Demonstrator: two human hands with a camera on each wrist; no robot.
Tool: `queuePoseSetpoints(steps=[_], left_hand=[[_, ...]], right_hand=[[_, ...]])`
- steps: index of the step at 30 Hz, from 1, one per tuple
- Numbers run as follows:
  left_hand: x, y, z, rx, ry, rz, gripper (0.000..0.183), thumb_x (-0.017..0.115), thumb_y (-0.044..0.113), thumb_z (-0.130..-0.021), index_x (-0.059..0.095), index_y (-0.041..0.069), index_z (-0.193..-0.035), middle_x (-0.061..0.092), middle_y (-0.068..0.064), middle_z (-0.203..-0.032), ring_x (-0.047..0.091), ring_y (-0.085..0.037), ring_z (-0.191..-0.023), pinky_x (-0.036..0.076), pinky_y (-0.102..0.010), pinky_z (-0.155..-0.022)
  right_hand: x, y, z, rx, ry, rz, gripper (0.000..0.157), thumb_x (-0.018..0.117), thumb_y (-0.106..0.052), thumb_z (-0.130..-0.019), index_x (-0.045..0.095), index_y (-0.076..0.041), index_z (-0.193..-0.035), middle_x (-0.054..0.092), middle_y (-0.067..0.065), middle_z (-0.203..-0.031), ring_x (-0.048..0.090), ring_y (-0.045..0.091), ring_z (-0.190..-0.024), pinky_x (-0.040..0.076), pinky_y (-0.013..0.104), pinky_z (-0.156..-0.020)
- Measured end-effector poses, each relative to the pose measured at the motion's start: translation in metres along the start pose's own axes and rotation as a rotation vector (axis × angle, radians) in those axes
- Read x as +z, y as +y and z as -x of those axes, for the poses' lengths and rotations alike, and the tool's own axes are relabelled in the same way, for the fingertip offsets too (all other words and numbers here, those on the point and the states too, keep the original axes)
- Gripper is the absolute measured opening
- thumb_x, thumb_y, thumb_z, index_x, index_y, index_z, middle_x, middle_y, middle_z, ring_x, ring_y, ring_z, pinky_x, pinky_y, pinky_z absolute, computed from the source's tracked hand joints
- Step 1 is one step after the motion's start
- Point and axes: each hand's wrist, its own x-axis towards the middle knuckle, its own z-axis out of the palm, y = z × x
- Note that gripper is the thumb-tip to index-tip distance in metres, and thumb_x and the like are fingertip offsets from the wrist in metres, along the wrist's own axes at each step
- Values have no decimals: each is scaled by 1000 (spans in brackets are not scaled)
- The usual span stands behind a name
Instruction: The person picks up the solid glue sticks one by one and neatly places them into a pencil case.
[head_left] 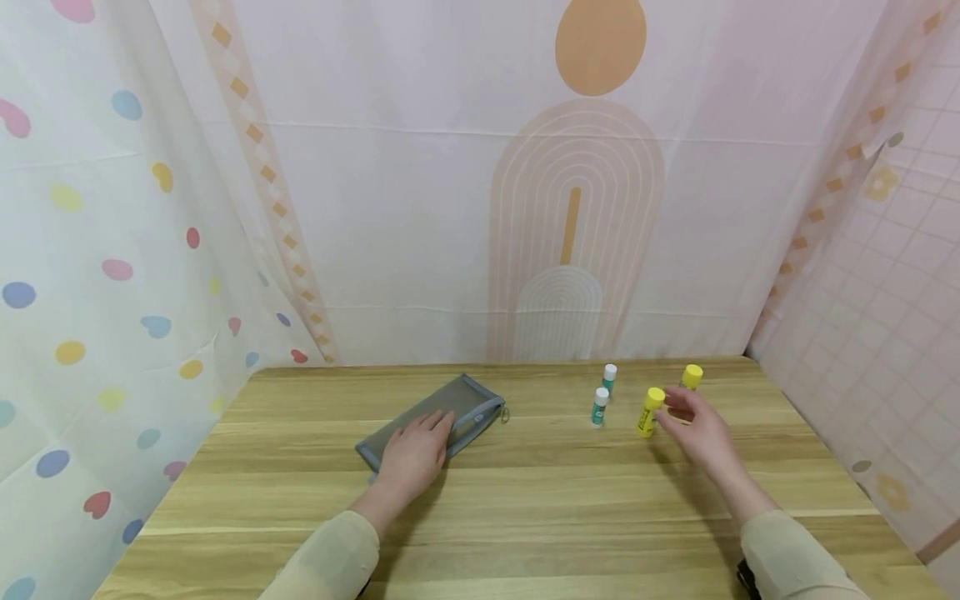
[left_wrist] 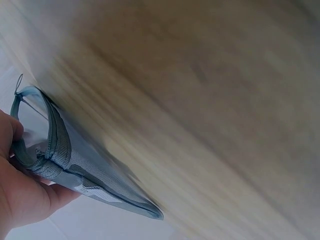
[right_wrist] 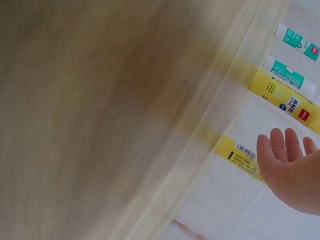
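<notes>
Pouch: one, grey-blue, mesh, lying on the wood table; small ring at its right end.

Left hand: on the pouch, thumb and fingers gripping its edge beside the opening.

Yellow sticks: two, upright, labelled, well to the right of the pouch; the nearer one in full view, the farther one more to the right and partly hidden by the right hand.

Right hand: well to the right of the pouch, beside both yellow sticks; fingers loosely extended, thumb apart, holding nothing; contact with either stick cannot be told.

White-capped sticks: two, teal-labelled, upright, between pouch and yellow sticks, one behind the other.

Curtain: pale, arch-printed, behind the pouch.
</notes>
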Motion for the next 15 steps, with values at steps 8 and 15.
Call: queuePoseSetpoints(steps=[8, 15], left_hand=[[-1, 0, 0, 5, 8, 11, 42, 63, 11, -95, 59, 6, -136, 60, -14, -134, 56, -35, -122, 50, -63, -92], [-2, 1, 0, 8, 14, 18, 42, 63, 11, -95, 59, 7, -136, 61, -14, -134, 57, -35, -122, 50, -63, -91]], right_hand=[[4, -1, -5, 33, 3, -8, 50, 64, -19, -98, 48, 8, -138, 57, 30, -128, 56, 42, -116, 50, 49, -97], [6, 0, -7, 41, -7, -3, 48, 64, -18, -98, 50, 7, -136, 58, 28, -126, 57, 40, -114, 51, 48, -95]])
